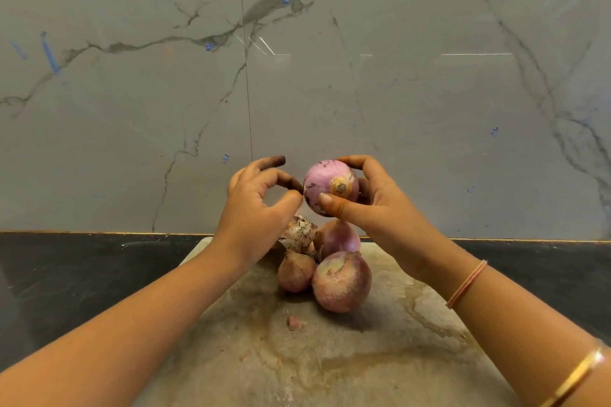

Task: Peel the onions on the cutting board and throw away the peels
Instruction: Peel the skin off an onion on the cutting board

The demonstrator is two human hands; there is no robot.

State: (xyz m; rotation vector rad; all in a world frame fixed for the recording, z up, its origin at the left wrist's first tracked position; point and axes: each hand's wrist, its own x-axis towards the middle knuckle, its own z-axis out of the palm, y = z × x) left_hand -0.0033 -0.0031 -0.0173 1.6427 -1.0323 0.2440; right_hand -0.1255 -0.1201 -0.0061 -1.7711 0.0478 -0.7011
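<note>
Right hand (373,205) grips a red onion (325,182) above the far edge of the cutting board (330,357); left hand (254,215) touches its side with curled fingertips, pinch uncertain. Three onions (341,281) lie below.

Far middle of cutting board (380,357) crowded by onion cluster (340,281), peel heap (299,233) just behind. Near half free but for one small scrap (295,323). Either side, dark counter (82,274) passable; marble wall (396,109) closes the back
</note>
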